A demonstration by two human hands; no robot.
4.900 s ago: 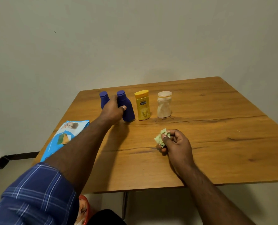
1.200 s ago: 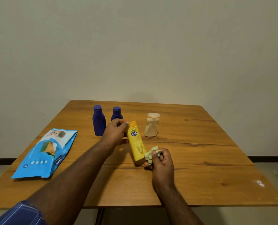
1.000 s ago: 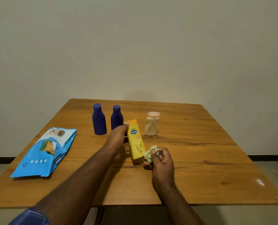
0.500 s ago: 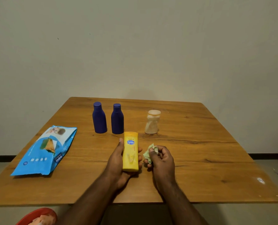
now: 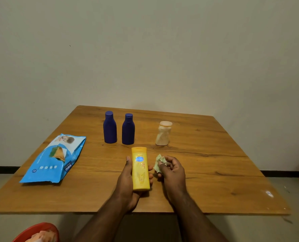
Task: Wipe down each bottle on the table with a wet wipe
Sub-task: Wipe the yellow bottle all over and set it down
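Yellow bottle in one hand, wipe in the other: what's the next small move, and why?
Probably bring the right hand with the crumpled wet wipe across onto the yellow bottle: the left hand holds it label-up, and the wipe sits just beside it, not touching.

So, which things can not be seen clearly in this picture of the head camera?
- Back of the yellow bottle: hidden against the left hand.
- Wet wipe: partly hidden by the right hand.
- Small print on the blue wipes pack: too small.
- Red object: cut off by the bottom edge.
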